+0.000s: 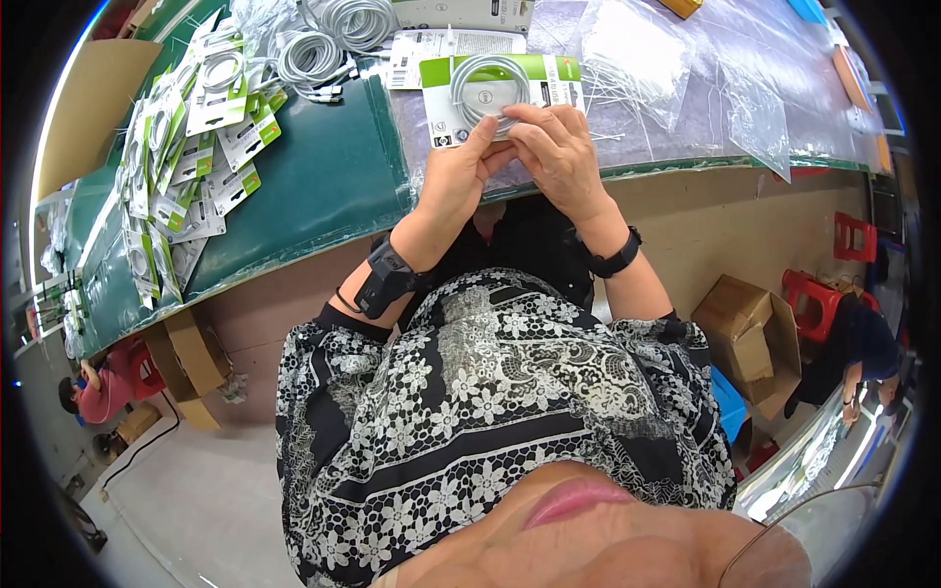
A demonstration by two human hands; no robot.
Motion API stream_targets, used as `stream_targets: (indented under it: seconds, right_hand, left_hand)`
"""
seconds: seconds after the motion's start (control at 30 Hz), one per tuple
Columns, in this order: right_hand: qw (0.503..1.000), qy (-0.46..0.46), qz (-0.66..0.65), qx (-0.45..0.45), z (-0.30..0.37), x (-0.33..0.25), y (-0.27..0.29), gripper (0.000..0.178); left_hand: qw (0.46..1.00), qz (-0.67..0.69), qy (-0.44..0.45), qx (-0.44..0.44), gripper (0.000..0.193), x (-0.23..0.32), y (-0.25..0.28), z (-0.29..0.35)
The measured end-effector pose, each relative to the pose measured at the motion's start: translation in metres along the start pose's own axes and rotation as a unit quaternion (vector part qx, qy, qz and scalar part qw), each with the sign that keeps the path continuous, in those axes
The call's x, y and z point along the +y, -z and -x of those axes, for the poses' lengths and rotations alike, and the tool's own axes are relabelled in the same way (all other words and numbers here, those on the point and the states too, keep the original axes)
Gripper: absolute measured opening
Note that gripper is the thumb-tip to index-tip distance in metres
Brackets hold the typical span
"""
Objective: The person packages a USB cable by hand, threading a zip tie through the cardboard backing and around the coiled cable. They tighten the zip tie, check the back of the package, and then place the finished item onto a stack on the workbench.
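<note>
Across the top runs a green surface [328, 191], with a pile of carded cables [196, 137] at ten o'clock. At twelve o'clock, a white cable coil [460, 88] sits on a green-and-white card [437, 98]. The left hand [456, 174] has a narrow grip on the card. The right hand [563, 162] touches the coil's low edge, but I can't tell if it pinches. It looks best to keep the card steady and the loops round.

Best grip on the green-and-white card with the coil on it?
I'd pinch the card by its left edge, above the left hand, coming from the left. It's thin and flat there, with a bare strip beside the coil; the right hand is at the coil's lower right.
</note>
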State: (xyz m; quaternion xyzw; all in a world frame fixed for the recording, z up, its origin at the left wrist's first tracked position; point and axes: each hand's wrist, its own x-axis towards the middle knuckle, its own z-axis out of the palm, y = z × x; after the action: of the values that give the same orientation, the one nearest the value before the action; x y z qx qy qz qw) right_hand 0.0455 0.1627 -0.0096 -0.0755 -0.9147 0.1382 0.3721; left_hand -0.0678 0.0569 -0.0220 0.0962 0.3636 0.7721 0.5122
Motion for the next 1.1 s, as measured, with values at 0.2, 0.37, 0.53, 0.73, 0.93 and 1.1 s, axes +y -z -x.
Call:
stream_targets:
  seconds: [0.2,0.37,0.53,0.73,0.93,1.1]
  right_hand:
    - [0.997,-0.029,-0.016,0.072,0.007,-0.004,-0.011,0.019]
    - [0.995,-0.014,-0.010,0.103,0.008,-0.005,-0.008,0.019]
    - [0.990,0.011,0.000,0.137,0.013,-0.003,-0.006,0.024]
    - [0.937,-0.181,-0.298,0.016,0.035,-0.005,-0.002,0.039]
    - [0.843,-0.314,-0.436,-0.014,0.043,-0.008,-0.002,0.044]
    - [0.801,-0.345,-0.487,-0.046,0.033,-0.002,0.006,0.042]
  left_hand:
    - [0.999,0.037,-0.003,-0.006,0.029,0.003,-0.008,0.003]
    - [0.997,-0.035,-0.070,0.017,0.025,0.003,-0.019,0.011]
    - [0.927,-0.283,-0.245,0.009,0.023,-0.003,-0.014,0.015]
    - [0.683,-0.487,-0.519,-0.162,0.033,0.030,-0.027,0.015]
    - [0.669,-0.477,-0.533,-0.199,0.038,0.041,-0.034,0.019]
    - [0.651,-0.494,-0.528,-0.231,0.037,0.050,-0.036,0.021]
